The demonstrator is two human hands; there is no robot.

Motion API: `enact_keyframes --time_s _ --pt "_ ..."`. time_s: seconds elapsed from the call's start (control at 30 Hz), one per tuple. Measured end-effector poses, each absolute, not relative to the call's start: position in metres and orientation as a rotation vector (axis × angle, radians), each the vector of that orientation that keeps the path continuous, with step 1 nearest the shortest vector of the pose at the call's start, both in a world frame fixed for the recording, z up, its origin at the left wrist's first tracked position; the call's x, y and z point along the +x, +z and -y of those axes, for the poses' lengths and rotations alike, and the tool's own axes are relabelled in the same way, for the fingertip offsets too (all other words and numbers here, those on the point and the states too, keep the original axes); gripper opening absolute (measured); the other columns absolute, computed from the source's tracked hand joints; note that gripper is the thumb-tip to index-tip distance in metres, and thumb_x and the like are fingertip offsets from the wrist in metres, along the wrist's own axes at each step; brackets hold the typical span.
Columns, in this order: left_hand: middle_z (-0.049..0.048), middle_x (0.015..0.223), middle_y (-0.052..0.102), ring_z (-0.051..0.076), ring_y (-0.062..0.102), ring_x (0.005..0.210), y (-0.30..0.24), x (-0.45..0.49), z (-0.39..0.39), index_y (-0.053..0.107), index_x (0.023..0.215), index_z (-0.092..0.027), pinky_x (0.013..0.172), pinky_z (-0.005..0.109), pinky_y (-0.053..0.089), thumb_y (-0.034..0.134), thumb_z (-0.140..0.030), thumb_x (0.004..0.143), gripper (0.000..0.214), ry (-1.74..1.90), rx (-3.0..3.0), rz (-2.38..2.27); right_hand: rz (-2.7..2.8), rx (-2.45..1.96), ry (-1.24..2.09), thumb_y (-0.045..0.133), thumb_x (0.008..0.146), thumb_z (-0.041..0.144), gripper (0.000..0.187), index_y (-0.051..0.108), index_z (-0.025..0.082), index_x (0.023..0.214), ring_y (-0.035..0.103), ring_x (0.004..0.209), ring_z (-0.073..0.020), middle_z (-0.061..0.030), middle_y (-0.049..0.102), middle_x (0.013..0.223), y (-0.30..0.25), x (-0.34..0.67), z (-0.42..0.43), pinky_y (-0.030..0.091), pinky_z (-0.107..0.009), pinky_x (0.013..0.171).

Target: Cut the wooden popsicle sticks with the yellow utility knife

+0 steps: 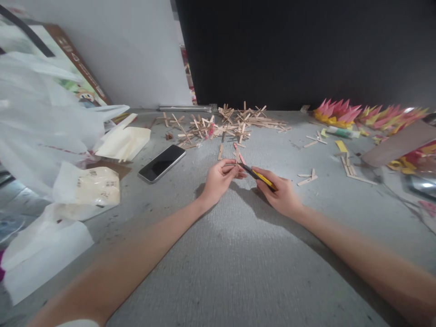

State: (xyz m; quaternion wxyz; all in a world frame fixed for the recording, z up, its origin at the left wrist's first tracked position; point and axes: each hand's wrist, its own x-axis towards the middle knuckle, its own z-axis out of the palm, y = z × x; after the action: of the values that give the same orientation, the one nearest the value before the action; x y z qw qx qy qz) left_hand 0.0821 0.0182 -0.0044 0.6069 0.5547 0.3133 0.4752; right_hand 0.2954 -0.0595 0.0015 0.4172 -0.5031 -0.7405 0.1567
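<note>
My left hand (pixel 220 179) is closed in a pinch, its thumb and fingertips around a small wooden craft stick (pixel 237 155), much of which the fingers cover. In my right hand (pixel 277 190) is a yellow-and-black utility knife (pixel 263 178), pointing left with its front end at the left fingertips. Both hands are above the grey table (pixel 218 263). Just beyond the fingers lie another short stick (pixel 220 151) and a pinkish strip (pixel 242 158).
A heap of craft sticks (pixel 243 121) spreads along the back. On the left are a phone (pixel 162 163), a paper tray (pixel 131 141) and a plastic bag (pixel 44 122). Joined sticks (pixel 307 177), pink-and-yellow folded paper (pixel 337 113) and a cardboard tube (pixel 397 143) lie to the right.
</note>
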Motion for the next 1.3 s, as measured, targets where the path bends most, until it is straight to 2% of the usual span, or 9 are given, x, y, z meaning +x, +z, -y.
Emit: enact_keyframes --time_s 0.23,0.4,0.53,0.63,0.83,1.07,1.17,1.3 --pt "0.0136 0.098 0.082 0.025 0.082 0.086 -0.0047 0.0832 -0.0169 0.058 0.102 -0.018 0.085 0.039 0.066 0.081 -0.054 0.089 0.045 1.119 1.306 -0.733 1.837 -1.304 0.451 0.054 0.107 0.034 0.039 0.065 0.026 0.144 0.079 0.089 -0.0191 -0.0103 0.08 0.123 0.0027 0.2948 0.0607 0.063 -0.031 0.086" --pt "0.0131 0.097 0.081 0.025 0.082 0.087 -0.0061 0.0835 -0.0171 0.059 0.099 -0.017 0.085 0.039 0.066 0.08 -0.056 0.089 0.045 1.121 1.319 -0.733 1.846 -1.274 0.459 0.054 0.107 0.033 0.04 0.064 0.025 0.144 0.079 0.098 -0.0197 -0.0105 0.078 0.129 0.0019 0.2955 0.0608 0.062 -0.031 0.09" --pt "0.0131 0.097 0.081 0.024 0.081 0.087 -0.0049 0.0821 -0.0171 0.061 0.1 -0.017 0.085 0.039 0.065 0.08 -0.055 0.09 0.044 1.095 1.326 -0.72 1.837 -1.263 0.486 0.054 0.107 0.032 0.039 0.066 0.025 0.144 0.08 0.092 -0.0185 -0.0094 0.08 0.123 0.0014 0.2964 0.0601 0.062 -0.029 0.087" --pt "0.0111 0.092 0.081 0.022 0.08 0.08 -0.0048 0.0815 -0.018 0.06 0.101 -0.017 0.079 0.036 0.065 0.081 -0.054 0.089 0.045 1.094 1.316 -0.704 1.826 -1.257 0.515 0.056 0.106 0.033 0.04 0.066 0.026 0.145 0.08 0.091 -0.0181 -0.009 0.079 0.127 -0.0007 0.2979 0.0589 0.063 -0.03 0.086" --pt "0.0044 0.08 0.076 0.016 0.072 0.066 -0.0075 0.0806 -0.0213 0.064 0.105 -0.017 0.069 0.03 0.06 0.08 -0.052 0.089 0.042 1.107 1.362 -0.696 1.825 -1.243 0.49 0.057 0.105 0.032 0.039 0.068 0.026 0.142 0.077 0.113 -0.0219 -0.0087 0.076 0.134 -0.0019 0.2986 0.0568 0.062 -0.034 0.096" --pt "0.008 0.086 0.079 0.017 0.074 0.068 -0.0099 0.0809 -0.0239 0.065 0.106 -0.016 0.071 0.033 0.062 0.082 -0.056 0.087 0.047 1.079 1.343 -0.661 1.848 -1.202 0.432 0.057 0.105 0.03 0.039 0.07 0.028 0.141 0.074 0.12 -0.0232 -0.0088 0.076 0.135 -0.0007 0.2976 0.0555 0.06 -0.037 0.102" --pt "0.0105 0.092 0.081 0.02 0.077 0.074 -0.009 0.082 -0.0231 0.061 0.105 -0.017 0.075 0.035 0.063 0.084 -0.058 0.084 0.051 1.078 1.304 -0.668 1.84 -1.229 0.421 0.056 0.105 0.032 0.039 0.069 0.028 0.142 0.076 0.117 -0.0236 -0.0094 0.076 0.135 0.0 0.2972 0.0573 0.061 -0.037 0.101" --pt "0.0107 0.093 0.081 0.023 0.081 0.083 -0.007 0.0833 -0.0192 0.056 0.103 -0.019 0.082 0.037 0.065 0.083 -0.057 0.085 0.05 1.097 1.31 -0.691 1.841 -1.285 0.458 0.055 0.106 0.032 0.041 0.066 0.025 0.145 0.079 0.091 -0.0184 -0.0085 0.081 0.119 0.0016 0.2967 0.0598 0.062 -0.029 0.084"
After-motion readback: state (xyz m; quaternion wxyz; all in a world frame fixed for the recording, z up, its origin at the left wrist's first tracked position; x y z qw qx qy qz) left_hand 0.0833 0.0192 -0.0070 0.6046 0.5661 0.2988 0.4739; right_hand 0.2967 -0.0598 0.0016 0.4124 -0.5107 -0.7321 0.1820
